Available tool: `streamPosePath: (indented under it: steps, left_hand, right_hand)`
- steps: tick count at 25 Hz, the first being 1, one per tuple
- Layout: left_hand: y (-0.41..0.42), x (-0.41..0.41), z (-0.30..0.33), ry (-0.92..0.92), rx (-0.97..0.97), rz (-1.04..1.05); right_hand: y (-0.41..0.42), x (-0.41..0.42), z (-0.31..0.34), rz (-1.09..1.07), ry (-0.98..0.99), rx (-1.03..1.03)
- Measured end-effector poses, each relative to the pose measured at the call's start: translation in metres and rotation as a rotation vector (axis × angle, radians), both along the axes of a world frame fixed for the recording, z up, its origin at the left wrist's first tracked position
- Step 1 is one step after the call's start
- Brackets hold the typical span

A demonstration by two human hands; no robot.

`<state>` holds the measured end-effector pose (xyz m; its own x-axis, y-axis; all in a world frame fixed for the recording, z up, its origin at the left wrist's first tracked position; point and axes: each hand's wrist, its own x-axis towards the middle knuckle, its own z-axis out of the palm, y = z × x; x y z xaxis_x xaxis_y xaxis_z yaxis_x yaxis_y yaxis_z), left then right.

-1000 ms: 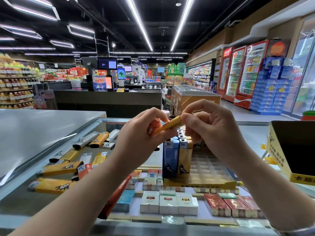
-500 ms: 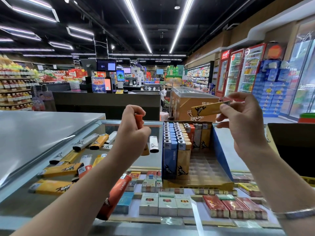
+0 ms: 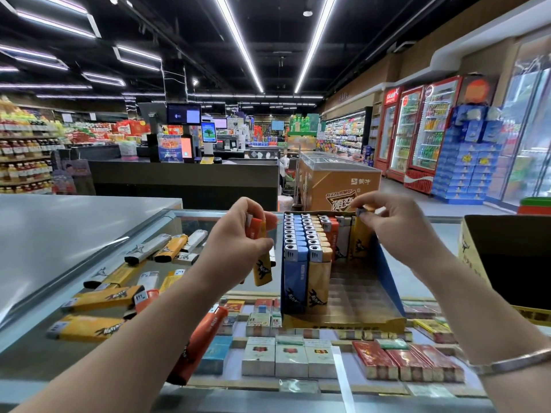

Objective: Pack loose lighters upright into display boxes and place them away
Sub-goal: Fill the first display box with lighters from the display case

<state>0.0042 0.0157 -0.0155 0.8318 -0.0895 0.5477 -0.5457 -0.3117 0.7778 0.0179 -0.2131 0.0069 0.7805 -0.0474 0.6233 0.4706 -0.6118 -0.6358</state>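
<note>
— Yellow and orange: that's what my left hand (image 3: 238, 248) grips, two lighters (image 3: 260, 251) just left of the box (image 3: 387, 278). Loose lighters (image 3: 104, 299) lie along the counter's (image 3: 74, 234) left side.

— How full is the box?

— Two rows (image 3: 304, 242) stand complete on its left. A third is begun at the back, where my right hand (image 3: 396, 225) pinches a yellow lighter (image 3: 360, 239) upright in a far slot. I judge it under half packed; the near right slots are bare.

— Anything in the way?

— Nothing blocks the slots. An orange lighter (image 3: 199, 344) lies near the front edge under my left forearm. Cigarette packs (image 3: 290, 356) sit beneath the glass, and a second box (image 3: 507, 257) stands at the right edge.
</note>
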Motion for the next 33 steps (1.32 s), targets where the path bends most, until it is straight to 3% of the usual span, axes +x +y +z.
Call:
streamPosePath:
  steps: [11,14,21,25,28,33]
  left_hand:
    - [-0.002,0.006,-0.002,0.272,0.171,-0.038]
    - [0.0,0.007,-0.001,0.286,0.116,-0.037]
    - [0.001,-0.003,0.007,0.111,-0.094,-0.033]
    - [0.001,-0.012,0.014,-0.06,-0.154,-0.055]
    - [-0.003,-0.017,0.012,-0.207,-0.022,-0.057]
    - [-0.009,-0.018,0.008,-0.359,0.203,-0.057]
  right_hand:
    - [-0.002,0.002,-0.004,-0.154,0.02,-0.247]
    - [-0.003,0.004,-0.004,-0.217,0.02,-0.276]
    - [-0.001,0.002,-0.006,-0.306,0.051,-0.392]
    - [0.013,-0.01,0.0,-0.174,-0.215,-0.242]
    - [0.031,-0.029,0.006,0.073,-0.327,-0.154]
    - [0.054,-0.045,0.0,0.282,-0.353,-0.313]
